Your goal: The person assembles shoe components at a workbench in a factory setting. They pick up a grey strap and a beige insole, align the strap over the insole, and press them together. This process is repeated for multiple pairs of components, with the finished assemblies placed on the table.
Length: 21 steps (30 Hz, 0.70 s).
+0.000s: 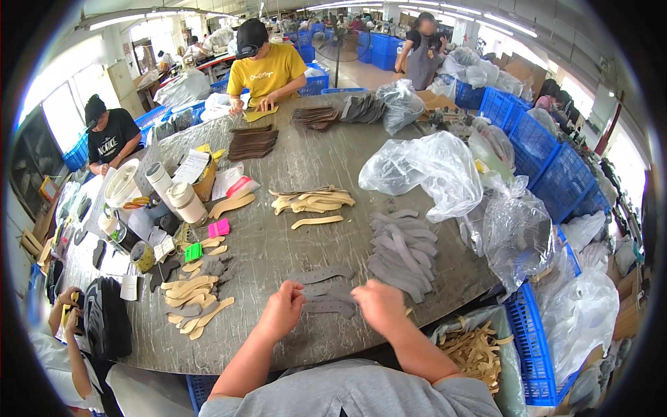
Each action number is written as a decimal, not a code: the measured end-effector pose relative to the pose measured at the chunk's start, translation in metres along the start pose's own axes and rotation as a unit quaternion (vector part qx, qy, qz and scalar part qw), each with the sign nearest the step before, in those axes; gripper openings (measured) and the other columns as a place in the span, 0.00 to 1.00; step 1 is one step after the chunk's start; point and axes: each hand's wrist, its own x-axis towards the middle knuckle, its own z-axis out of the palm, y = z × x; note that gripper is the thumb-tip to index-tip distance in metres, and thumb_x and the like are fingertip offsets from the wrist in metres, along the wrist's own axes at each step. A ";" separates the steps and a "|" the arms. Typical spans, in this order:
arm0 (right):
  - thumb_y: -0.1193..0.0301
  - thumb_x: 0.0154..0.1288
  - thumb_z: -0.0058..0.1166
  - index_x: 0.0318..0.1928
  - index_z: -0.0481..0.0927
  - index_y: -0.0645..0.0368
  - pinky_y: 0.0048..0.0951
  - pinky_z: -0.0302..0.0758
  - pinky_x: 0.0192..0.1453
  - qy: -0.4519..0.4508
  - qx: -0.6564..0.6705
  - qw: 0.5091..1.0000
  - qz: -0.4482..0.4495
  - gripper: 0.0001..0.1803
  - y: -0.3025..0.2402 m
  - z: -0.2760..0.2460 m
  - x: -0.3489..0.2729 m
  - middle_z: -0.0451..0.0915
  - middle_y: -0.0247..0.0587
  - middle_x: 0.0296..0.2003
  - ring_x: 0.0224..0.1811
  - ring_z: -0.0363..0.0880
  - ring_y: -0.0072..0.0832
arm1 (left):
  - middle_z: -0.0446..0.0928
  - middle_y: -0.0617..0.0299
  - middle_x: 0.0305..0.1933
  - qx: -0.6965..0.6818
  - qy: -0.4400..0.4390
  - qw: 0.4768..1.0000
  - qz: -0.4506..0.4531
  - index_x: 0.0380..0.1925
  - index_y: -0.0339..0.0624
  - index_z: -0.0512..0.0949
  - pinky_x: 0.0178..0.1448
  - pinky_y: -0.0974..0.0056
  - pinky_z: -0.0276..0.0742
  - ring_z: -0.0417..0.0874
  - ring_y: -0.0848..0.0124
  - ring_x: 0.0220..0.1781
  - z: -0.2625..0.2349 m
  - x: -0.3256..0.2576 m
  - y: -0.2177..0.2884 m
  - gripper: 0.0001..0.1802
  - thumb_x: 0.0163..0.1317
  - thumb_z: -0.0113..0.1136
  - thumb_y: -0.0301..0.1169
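Both hands, left hand [281, 309] and right hand [379, 304], loosely pinch grey strips [326, 292] lying between them on the table [278, 167].

Left hand [281, 311] and right hand [379, 304]: both curled over a short row of grey curved strips [322, 290] on the grey round table [292, 167]. Fanned pile of grey strips [403, 249] just right of them. Tan strips [313, 201] farther up; a second tan heap [196, 300] to the left. Clear plastic bags [427, 170] along the right rim. Blue crate [535, 347] below, apparently holding a bag of tan pieces.
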 end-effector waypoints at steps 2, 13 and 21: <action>0.69 0.60 0.57 0.36 0.84 0.51 0.43 0.75 0.32 0.033 -0.046 0.997 0.059 0.05 0.023 -0.012 0.000 0.76 0.41 0.28 0.31 0.80 0.43 | 0.80 0.50 0.38 0.038 0.009 0.999 0.034 0.51 0.35 0.72 0.43 0.60 0.77 0.82 0.60 0.37 0.001 -0.001 0.010 0.18 0.64 0.60 0.31; 0.70 0.51 0.62 0.37 0.83 0.61 0.37 0.75 0.36 -0.077 0.405 0.911 0.019 0.12 -0.064 -0.018 0.001 0.81 0.47 0.31 0.32 0.81 0.41 | 0.73 0.49 0.51 0.137 0.003 0.950 0.281 0.65 0.36 0.57 0.48 0.54 0.77 0.76 0.50 0.50 0.026 -0.002 0.056 0.54 0.52 0.46 0.72; 0.73 0.51 0.63 0.36 0.82 0.65 0.28 0.72 0.33 -0.084 0.453 0.886 0.045 0.11 -0.066 -0.010 -0.006 0.80 0.43 0.26 0.26 0.77 0.29 | 0.73 0.50 0.51 0.115 -0.025 0.965 0.235 0.66 0.37 0.55 0.47 0.53 0.78 0.77 0.50 0.50 0.026 -0.016 0.055 0.57 0.50 0.45 0.74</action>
